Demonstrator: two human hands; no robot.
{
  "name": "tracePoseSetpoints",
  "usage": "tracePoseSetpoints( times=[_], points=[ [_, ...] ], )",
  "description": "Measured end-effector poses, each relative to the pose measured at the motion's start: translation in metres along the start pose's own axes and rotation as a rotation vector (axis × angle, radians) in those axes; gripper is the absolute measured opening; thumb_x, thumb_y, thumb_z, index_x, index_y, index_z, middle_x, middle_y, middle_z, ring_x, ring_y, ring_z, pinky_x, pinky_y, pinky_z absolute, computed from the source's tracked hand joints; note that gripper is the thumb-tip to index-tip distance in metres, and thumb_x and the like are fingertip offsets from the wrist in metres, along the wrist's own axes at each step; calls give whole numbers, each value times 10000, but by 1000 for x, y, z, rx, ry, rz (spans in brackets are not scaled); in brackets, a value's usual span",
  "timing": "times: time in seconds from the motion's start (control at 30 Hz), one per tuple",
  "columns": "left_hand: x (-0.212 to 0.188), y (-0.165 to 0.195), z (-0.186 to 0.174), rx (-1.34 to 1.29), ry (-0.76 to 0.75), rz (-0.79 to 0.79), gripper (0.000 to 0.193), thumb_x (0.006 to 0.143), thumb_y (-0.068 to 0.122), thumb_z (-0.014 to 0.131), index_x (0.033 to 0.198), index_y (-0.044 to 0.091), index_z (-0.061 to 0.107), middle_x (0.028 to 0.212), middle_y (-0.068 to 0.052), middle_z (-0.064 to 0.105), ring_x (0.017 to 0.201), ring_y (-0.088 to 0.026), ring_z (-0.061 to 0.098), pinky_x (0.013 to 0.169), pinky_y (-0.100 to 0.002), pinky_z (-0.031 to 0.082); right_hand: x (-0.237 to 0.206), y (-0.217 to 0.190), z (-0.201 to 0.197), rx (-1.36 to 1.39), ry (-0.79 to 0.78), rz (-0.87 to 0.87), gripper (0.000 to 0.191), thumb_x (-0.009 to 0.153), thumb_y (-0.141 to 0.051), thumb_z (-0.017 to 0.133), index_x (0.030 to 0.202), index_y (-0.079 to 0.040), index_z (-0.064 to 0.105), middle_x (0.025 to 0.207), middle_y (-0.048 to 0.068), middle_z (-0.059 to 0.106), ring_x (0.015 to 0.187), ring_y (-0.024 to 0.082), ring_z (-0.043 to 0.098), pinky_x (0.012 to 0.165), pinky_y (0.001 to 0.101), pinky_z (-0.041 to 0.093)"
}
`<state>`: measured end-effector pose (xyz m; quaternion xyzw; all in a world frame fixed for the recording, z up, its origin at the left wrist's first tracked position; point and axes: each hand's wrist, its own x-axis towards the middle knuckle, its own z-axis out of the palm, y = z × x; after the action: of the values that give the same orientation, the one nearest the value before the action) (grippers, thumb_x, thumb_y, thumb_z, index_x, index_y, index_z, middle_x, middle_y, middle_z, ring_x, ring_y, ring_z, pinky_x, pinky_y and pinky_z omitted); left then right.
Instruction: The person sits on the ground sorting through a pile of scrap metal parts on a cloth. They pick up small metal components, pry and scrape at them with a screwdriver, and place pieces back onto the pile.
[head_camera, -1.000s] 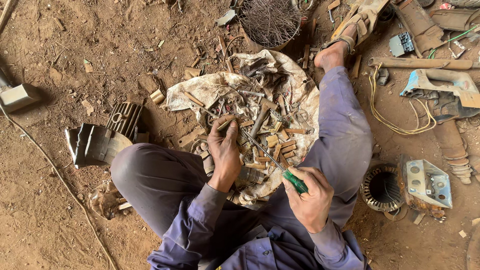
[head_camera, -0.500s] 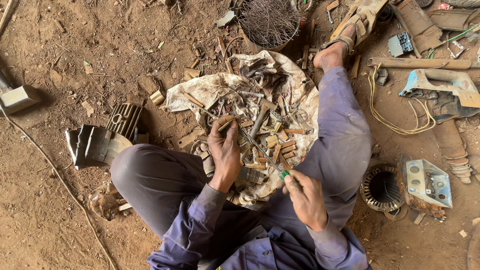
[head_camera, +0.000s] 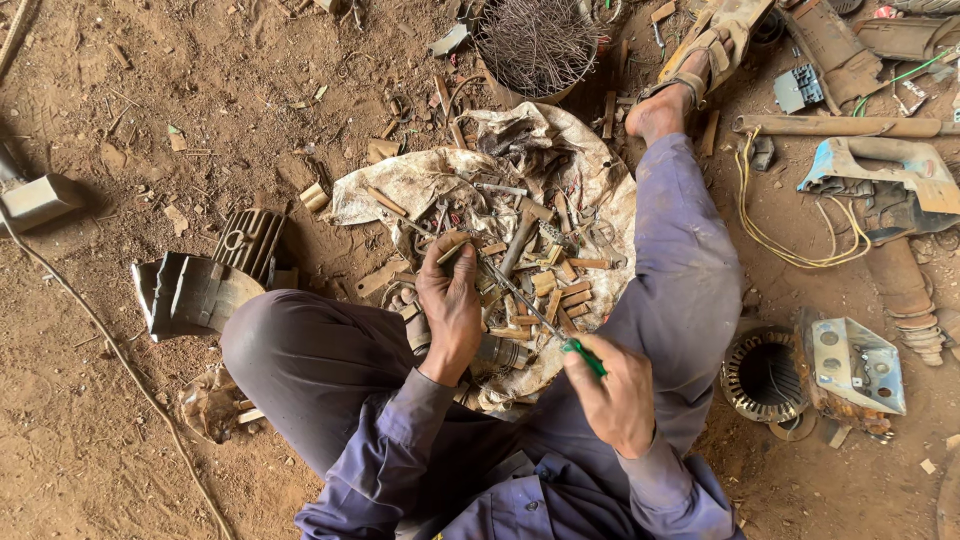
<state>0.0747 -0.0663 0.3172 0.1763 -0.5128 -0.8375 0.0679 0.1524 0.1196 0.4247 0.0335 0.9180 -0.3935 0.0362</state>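
I sit on the dirt ground with a dirty white cloth (head_camera: 405, 185) spread between my legs. On it lies a heap of small wooden strips (head_camera: 570, 295) and metal parts. My left hand (head_camera: 450, 305) reaches into the heap and pinches a small wooden strip (head_camera: 452, 250) between its fingertips. My right hand (head_camera: 615, 395) grips a green-handled screwdriver (head_camera: 582, 357). Its long metal shaft runs up and left across the heap, to just beside my left fingers.
A finned grey motor housing (head_camera: 205, 280) lies left of my knee. A motor stator (head_camera: 765, 375) and a metal cover (head_camera: 858, 365) sit at the right. A tub of wire pieces (head_camera: 535, 45) stands beyond the cloth. Yellow wire (head_camera: 775, 235) and scrap lie beside my sandalled foot (head_camera: 700, 60).
My right hand has moved forward and tilted the screwdriver, so its shaft now reaches across the heap toward my left fingers. My left hand has stayed on the heap.
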Motion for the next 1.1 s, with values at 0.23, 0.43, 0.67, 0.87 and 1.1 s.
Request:
tracePoseSetpoints(
  times=[0.23,0.43,0.67,0.87,1.1],
  points=[
    [1,0,-1,22,18,10,165,1034,99,652,1186,42,685,946,15,648,768,-57,531,630,-206,445,-3,-3,2,-56,183,-309,221,850,-95,790,1043,-14,717,914,104,747,791,275,730,727,362,569],
    [1,2,-1,42,-2,42,150,1036,90,648,1172,34,680,974,13,651,779,-60,524,642,-206,442,2,-2,-3,-134,211,-246,263,823,-126,790,1045,-2,722,905,125,747,818,301,707,739,382,546],
    [3,3,-1,149,-76,132,136,1049,88,625,1160,51,694,963,-7,664,771,-80,552,629,-215,469,14,11,-20,-10,-78,84,358,920,-315,681,1137,-37,745,857,130,773,694,296,734,626,379,548],
    [3,2,0,193,-78,154,139,1044,85,630,1168,54,686,995,-5,678,811,-72,577,671,-203,489,24,18,-32,-99,-56,-162,304,975,-273,661,1106,-10,740,925,159,753,797,311,724,697,371,540],
    [3,2,-2,37,-32,30,119,1033,71,658,1139,38,700,966,6,657,768,-62,522,629,-206,430,12,22,-14,159,-75,36,339,939,-248,703,1145,20,729,887,135,789,724,170,739,652,290,561]
  ],
)
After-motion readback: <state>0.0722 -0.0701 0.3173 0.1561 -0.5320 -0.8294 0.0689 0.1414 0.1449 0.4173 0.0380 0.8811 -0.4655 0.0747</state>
